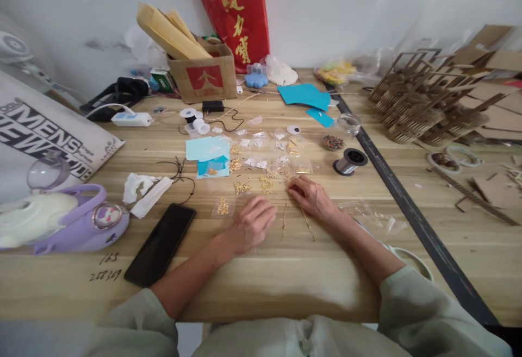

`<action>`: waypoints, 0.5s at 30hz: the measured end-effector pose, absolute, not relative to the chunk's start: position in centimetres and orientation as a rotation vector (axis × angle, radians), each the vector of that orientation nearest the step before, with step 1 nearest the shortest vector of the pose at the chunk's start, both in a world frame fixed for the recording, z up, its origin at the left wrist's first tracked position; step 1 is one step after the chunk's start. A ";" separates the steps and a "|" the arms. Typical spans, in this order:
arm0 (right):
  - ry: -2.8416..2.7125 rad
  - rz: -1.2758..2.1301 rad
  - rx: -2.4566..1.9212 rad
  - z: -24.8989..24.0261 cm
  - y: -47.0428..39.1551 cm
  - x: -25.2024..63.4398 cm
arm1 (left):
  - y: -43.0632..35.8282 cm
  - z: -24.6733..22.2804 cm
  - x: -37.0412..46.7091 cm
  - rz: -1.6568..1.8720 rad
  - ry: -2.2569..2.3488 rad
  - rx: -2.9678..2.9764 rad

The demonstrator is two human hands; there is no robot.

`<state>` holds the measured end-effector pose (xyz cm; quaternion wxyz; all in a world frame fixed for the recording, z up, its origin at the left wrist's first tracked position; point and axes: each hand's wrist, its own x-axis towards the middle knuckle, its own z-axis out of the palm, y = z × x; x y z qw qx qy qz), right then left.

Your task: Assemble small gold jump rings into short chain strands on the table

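Observation:
My right hand (310, 196) is closed, its fingertips pinched at the top of a thin gold chain (284, 221) whose two strands hang down on the wooden table. My left hand (253, 222) rests just left of the chain with its fingers curled; whether anything is between them is too small to tell. Beyond both hands lie small heaps of gold beads (266, 185). A clear bag of gold beads (223, 206) is left of my left hand. More little bags of silver pieces (261, 164) lie farther back.
A black phone (160, 244) and a purple bottle (87, 218) are at the left. A wire spool (349, 161) stands right of the beads. Blue sheets (304, 96), a cardboard box (206, 77) and a red bag (240, 14) are at the back. Wooden baskets (420, 101) stand at the right.

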<state>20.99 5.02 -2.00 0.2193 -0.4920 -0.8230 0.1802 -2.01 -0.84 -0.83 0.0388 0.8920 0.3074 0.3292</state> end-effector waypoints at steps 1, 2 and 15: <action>-2.275 0.499 -1.366 -1.9 5.0 21.0 | -0.4 -0.8 -2.2 0.986 1.052 2.719; -2.274 0.500 -1.368 -1.9 5.0 21.0 | 0.0 -0.8 -2.4 0.921 1.143 2.713; -2.278 0.532 -1.363 -2.0 5.1 21.2 | 1.5 -1.9 -2.8 0.524 1.496 2.698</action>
